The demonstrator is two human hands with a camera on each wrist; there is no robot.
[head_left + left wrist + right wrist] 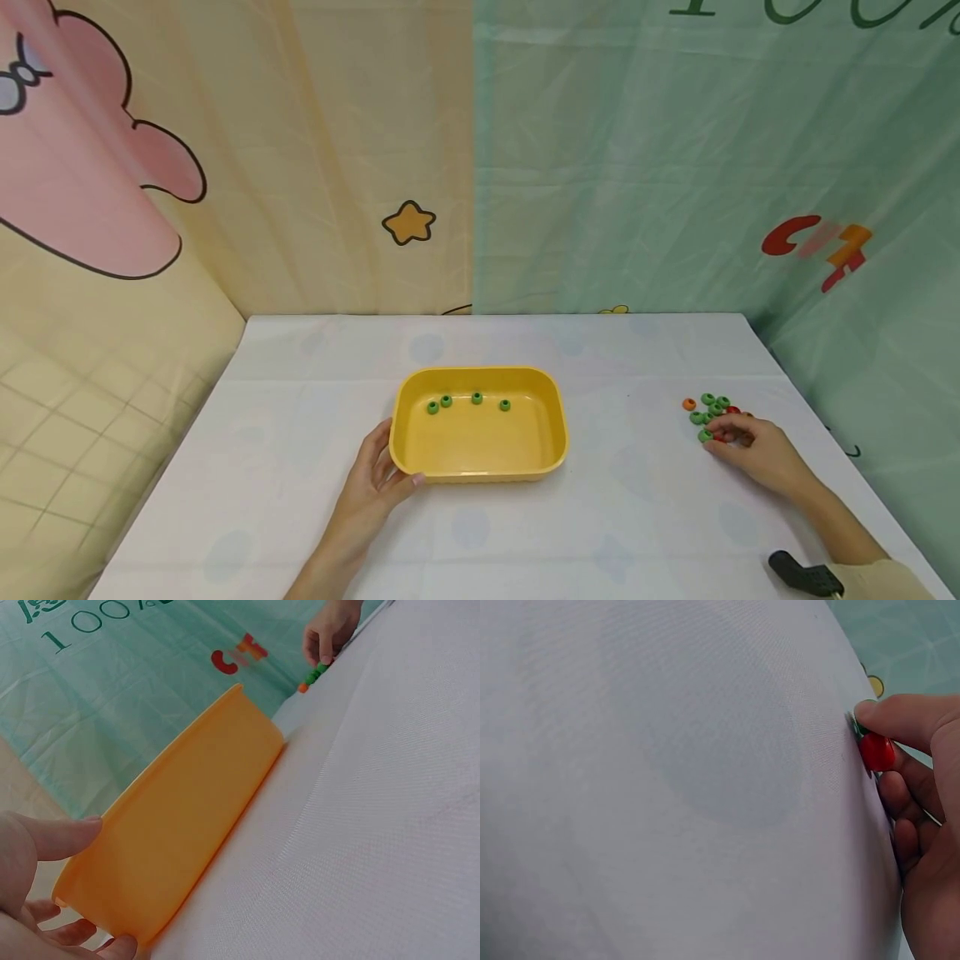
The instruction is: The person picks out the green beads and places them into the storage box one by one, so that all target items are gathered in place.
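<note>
My left hand (370, 485) grips the near left corner of a yellow plastic tray (480, 454), with the thumb on the front rim and fingers along the side. Several green beads (477, 398) lie inside the tray, toward its far wall. At the right of the table, my right hand (765, 458) pinches a green bead (705, 435) between thumb and forefinger. A red bead (877, 752) shows just beside those fingertips in the right wrist view. Around them lies a small pile of green beads (708, 399), with some red ones partly hidden by the hand.
An orange bead (689, 404) sits at the left edge of the pile. White cloth (600, 517) covers the table. Printed curtains (630, 167) hang behind it and at both sides. A black strap piece (806, 575) is at the right wrist.
</note>
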